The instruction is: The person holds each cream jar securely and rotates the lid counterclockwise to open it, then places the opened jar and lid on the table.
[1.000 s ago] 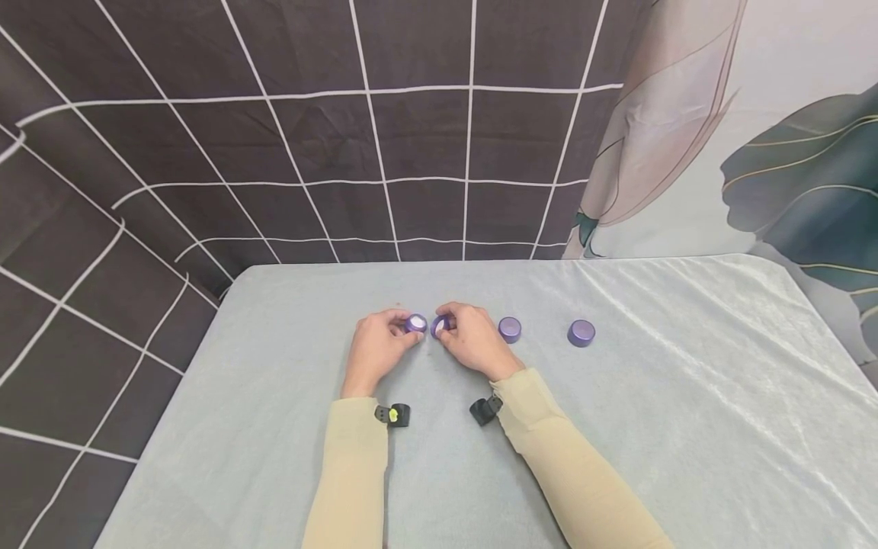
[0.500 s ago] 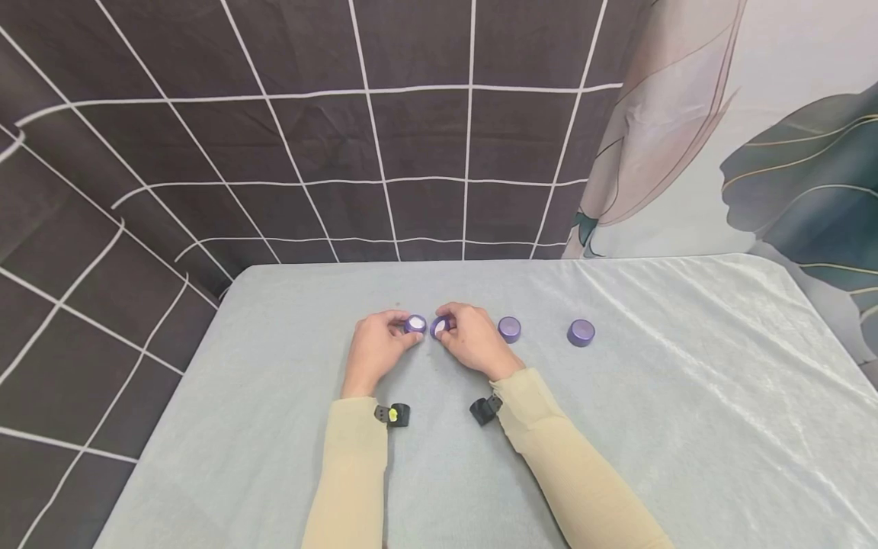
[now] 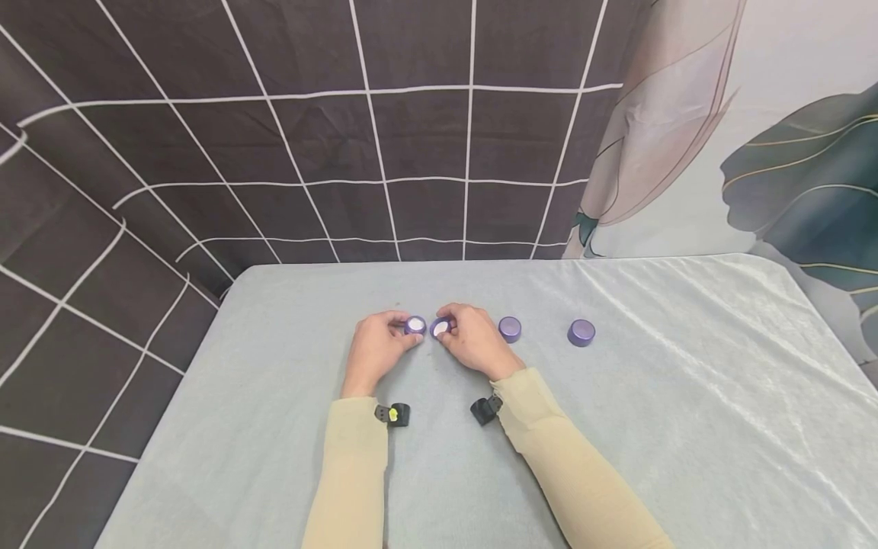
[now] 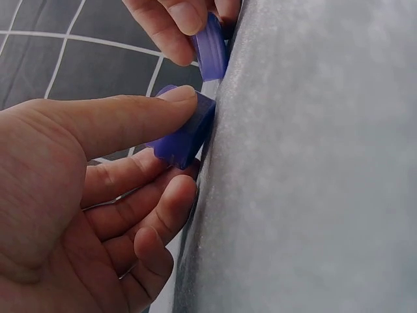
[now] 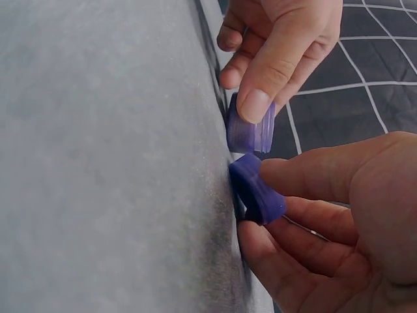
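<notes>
On the grey-blue cloth, my left hand pinches a small purple round jar between thumb and fingers; its top shows white in the head view. In the right wrist view this jar has a threaded rim. Just to its right, my right hand pinches a purple round lid, tilted, with a white inside. The left wrist view shows the lid close by the jar. Whether the two touch I cannot tell. Both sit at the cloth's surface.
To the right of my right hand stands a closed-looking purple round jar, and another like it lies farther right. The cloth-covered table ends at a dark gridded curtain behind. A floral curtain hangs back right.
The lid in my right hand has tipped slightly, so more of its white inside shows. Both hands stay almost in place, and the two jars on the right stand as before.
</notes>
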`<state>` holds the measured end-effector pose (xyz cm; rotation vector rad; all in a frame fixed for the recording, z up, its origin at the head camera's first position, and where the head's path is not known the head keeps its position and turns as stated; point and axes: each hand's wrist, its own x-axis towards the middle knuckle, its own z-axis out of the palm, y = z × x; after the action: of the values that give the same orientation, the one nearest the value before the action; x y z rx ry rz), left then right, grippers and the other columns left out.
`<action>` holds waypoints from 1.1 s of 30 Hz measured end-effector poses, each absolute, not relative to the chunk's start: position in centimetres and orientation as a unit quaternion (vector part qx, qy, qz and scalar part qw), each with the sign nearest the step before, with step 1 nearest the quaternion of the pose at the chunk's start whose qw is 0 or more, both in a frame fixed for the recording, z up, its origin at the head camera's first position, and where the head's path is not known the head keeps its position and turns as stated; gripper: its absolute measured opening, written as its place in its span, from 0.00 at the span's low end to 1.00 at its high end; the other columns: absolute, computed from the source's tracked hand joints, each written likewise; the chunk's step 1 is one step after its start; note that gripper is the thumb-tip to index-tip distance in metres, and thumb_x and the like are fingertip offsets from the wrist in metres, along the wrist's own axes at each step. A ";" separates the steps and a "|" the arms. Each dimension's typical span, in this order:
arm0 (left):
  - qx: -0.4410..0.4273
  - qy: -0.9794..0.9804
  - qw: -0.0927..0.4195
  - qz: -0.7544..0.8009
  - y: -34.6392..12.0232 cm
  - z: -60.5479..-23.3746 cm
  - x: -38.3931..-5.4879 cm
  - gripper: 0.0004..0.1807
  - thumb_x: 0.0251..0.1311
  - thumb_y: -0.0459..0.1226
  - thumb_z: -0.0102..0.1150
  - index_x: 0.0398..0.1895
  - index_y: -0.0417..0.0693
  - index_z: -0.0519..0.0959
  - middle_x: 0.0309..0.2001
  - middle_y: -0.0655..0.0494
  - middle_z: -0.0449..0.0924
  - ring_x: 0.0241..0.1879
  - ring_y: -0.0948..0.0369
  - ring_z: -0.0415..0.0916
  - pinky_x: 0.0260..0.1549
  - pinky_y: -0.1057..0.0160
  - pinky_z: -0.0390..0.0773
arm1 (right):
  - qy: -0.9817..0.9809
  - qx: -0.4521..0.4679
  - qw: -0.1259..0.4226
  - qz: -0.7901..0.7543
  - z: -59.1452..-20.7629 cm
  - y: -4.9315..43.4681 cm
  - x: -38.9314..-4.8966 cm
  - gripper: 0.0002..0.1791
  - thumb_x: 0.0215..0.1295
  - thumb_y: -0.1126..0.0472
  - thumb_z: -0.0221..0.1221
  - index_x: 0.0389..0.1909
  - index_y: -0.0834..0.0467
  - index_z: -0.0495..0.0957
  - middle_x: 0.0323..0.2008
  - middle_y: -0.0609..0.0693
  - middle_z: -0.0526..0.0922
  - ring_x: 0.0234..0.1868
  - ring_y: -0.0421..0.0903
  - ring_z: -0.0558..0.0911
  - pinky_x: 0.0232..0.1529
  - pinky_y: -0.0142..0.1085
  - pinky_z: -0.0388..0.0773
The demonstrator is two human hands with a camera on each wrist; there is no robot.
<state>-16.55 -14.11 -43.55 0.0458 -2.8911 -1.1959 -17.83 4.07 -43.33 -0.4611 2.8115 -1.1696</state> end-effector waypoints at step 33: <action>0.030 -0.925 -0.010 -0.379 -14.1 -43.4 -16.4 0.21 0.50 0.36 0.77 0.49 0.41 0.85 0.27 0.54 0.83 0.27 0.61 0.77 0.33 0.59 0.78 | 0.908 -0.152 0.028 -0.388 -43.6 4.3 -17.6 0.25 0.61 0.67 0.67 0.60 0.66 0.77 0.52 0.57 0.85 0.50 0.49 0.86 0.54 0.40 0.79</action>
<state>-16.36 -14.12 -43.35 0.0959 -2.9232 -1.1989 -17.63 4.33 -43.60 -0.4697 2.8037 -1.1988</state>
